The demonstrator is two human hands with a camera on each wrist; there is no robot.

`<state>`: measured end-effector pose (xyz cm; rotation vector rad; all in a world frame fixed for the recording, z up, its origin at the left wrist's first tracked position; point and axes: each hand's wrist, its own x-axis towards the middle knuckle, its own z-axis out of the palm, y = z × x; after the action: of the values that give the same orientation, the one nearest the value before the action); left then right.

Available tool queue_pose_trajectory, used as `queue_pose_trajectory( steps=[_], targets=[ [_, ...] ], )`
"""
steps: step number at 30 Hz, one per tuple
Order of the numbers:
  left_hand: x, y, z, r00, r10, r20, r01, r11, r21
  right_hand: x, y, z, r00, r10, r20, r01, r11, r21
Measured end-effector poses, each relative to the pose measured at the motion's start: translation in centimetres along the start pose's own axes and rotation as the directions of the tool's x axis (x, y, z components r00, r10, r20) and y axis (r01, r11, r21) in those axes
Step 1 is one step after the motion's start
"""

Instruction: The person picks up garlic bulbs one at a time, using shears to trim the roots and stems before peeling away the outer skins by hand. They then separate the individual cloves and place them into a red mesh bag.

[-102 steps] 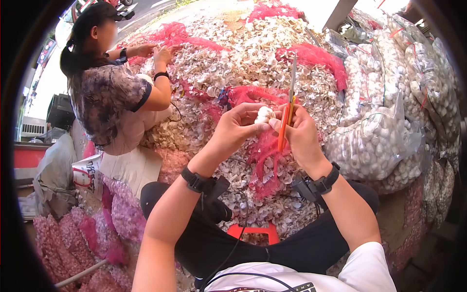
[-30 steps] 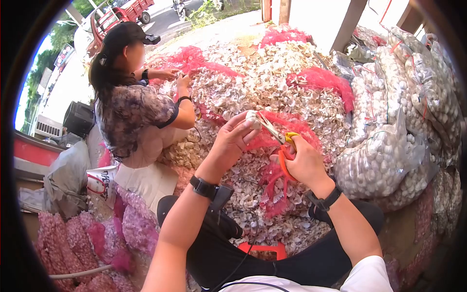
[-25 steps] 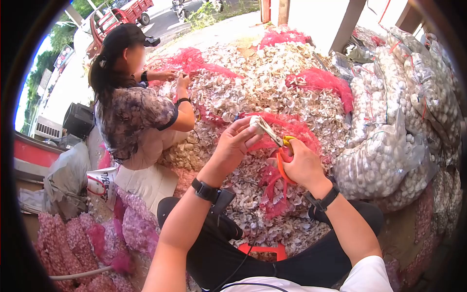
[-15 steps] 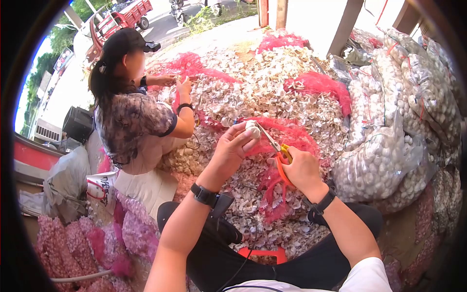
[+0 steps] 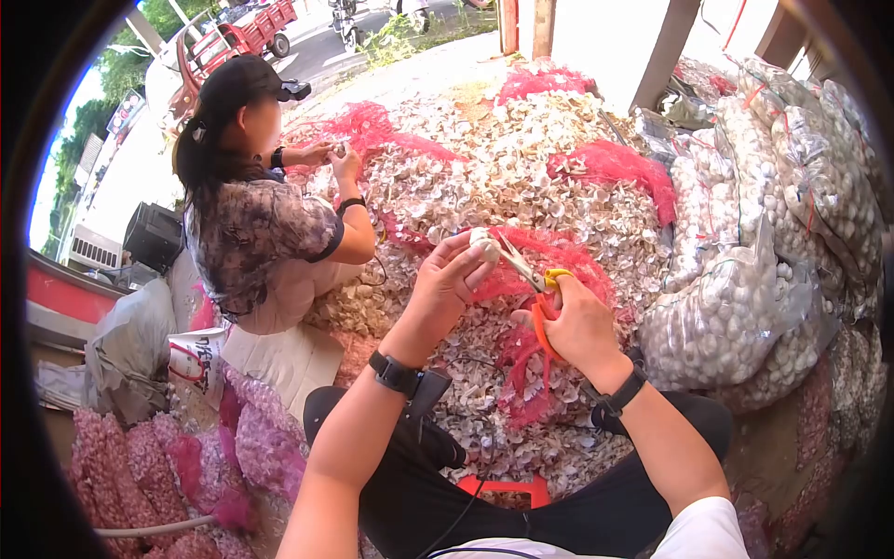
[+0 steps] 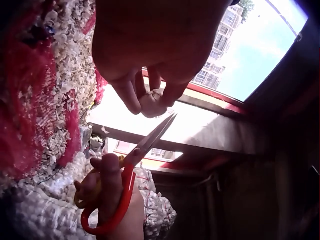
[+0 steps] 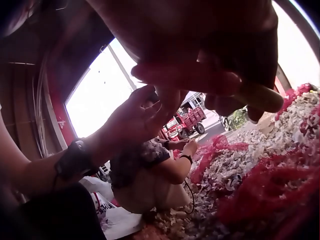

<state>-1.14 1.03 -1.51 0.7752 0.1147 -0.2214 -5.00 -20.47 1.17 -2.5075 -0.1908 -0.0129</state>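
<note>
My left hand point(image 5: 441, 284) pinches a white garlic bulb point(image 5: 481, 238) between thumb and fingertips, over the heap of dry garlic skins point(image 5: 438, 196). In the left wrist view the bulb point(image 6: 152, 104) shows below the fingers. A pair of scissors point(image 5: 524, 267) is in my right hand point(image 5: 582, 321), its fingers and thumb through the orange and yellow handles. The slim metal blades point at the bulb, slightly parted, tips close to it. From the left wrist, the blades point(image 6: 152, 137) lie just under the bulb. The right wrist view hides the scissors behind the dark hand.
Red mesh netting point(image 5: 596, 270) lies across the skins. At right stand clear bags point(image 5: 717, 317) full of garlic bulbs. Another person point(image 5: 265, 214) squats at left, working with both hands. Pink mesh sacks point(image 5: 121, 466) lie front left; a red stool point(image 5: 507, 486) shows between my legs.
Earlier both hands were together at the bulb, the scissors upright in the right hand. Then the scissors swung toward the bulb; their blades closed, then parted again while the left hand kept hold.
</note>
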Motion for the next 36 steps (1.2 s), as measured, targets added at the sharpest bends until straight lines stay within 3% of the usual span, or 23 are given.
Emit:
queue_pose_trajectory(
  steps=[1,2,5,6,7,8,10,11,12,14,16,17,18,22,24,27,31,32,34,36],
  targets=[
    [0.1,-0.1,-0.2,1.000,0.024,-0.003,-0.024,1.000,0.008,-0.2,0.6,0.7,0.960,-0.170,-0.222,0.175,0.985,0.004],
    [0.0,-0.3,-0.2,1.000,0.025,-0.002,-0.025,1.000,0.007,-0.4,0.8,0.8,0.960,-0.170,-0.223,0.175,0.985,0.003],
    [-0.2,-0.5,-0.1,0.999,0.013,0.052,-0.019,0.993,0.113,-0.4,0.8,0.5,0.984,-0.117,-0.134,0.113,0.993,-0.037],
    [-0.2,-0.4,0.0,0.999,0.005,0.039,-0.009,0.996,0.094,-0.1,0.3,-0.2,0.999,-0.001,0.047,0.005,0.996,-0.085],
    [-0.3,-0.4,0.0,1.000,-0.006,0.024,0.004,0.997,0.073,0.1,-0.1,-0.8,0.967,0.127,0.221,-0.094,0.984,-0.152],
    [-0.3,-0.2,0.0,0.999,0.001,0.032,-0.002,0.999,0.034,0.3,-0.5,-1.3,0.963,0.140,0.232,-0.105,0.982,-0.157],
    [0.0,0.0,-0.2,0.999,0.010,0.042,-0.012,0.999,0.053,0.3,-1.0,-1.8,0.980,0.130,0.148,-0.126,0.991,-0.036],
    [0.2,-0.1,-0.5,0.999,0.027,0.045,-0.029,0.998,0.047,0.0,0.3,-0.6,0.999,0.012,-0.035,-0.010,0.999,0.046],
    [0.2,-0.2,-0.4,0.999,0.021,0.038,-0.023,0.999,0.043,0.1,0.9,-0.1,1.000,0.017,-0.025,-0.015,0.999,0.044],
    [0.1,0.0,-0.2,0.998,0.044,0.040,-0.046,0.998,0.051,0.4,1.5,0.2,0.959,-0.197,-0.205,0.199,0.980,-0.012],
    [0.1,-0.1,-0.2,0.998,0.043,0.041,-0.046,0.997,0.063,0.4,1.4,-0.1,0.962,-0.197,-0.188,0.193,0.981,-0.037],
    [0.0,-0.2,-0.2,0.997,0.043,0.069,-0.047,0.997,0.067,0.5,1.0,-0.8,0.999,-0.051,0.010,0.051,0.997,-0.055],
    [-0.1,-0.3,-0.1,0.995,0.041,0.096,-0.048,0.996,0.071,0.6,0.8,-1.1,0.973,0.105,0.204,-0.086,0.991,-0.101],
    [-0.1,0.1,-0.2,0.994,0.012,0.106,-0.018,0.998,0.061,0.5,1.0,-0.6,0.988,0.101,0.116,-0.089,0.991,-0.101],
    [-0.1,0.1,-0.2,0.994,0.032,0.106,-0.041,0.995,0.088,0.3,1.0,-0.2,0.984,-0.110,-0.142,0.107,0.994,-0.027],
    [-0.3,-0.3,0.1,0.993,0.028,0.117,-0.048,0.983,0.177,0.3,1.6,0.5,0.989,-0.091,-0.114,0.084,0.994,-0.070],
    [-0.3,0.1,0.0,0.986,0.015,0.164,-0.034,0.993,0.117,0.9,2.1,0.1,0.999,0.041,-0.023,-0.043,0.995,-0.090],
    [-0.2,0.5,-0.2,0.989,0.014,0.145,-0.034,0.990,0.135,1.0,1.9,-0.4,0.999,0.053,-0.008,-0.054,0.994,-0.094],
    [0.5,1.2,-1.2,0.996,0.047,0.074,-0.054,0.994,0.098,1.7,1.4,-1.0,0.972,0.232,0.047,-0.230,0.972,-0.048],
    [0.9,1.8,-1.8,0.999,0.053,-0.004,-0.053,0.993,0.110,1.7,3.0,-0.3,0.986,0.168,0.007,-0.168,0.986,0.004]
  ],
)
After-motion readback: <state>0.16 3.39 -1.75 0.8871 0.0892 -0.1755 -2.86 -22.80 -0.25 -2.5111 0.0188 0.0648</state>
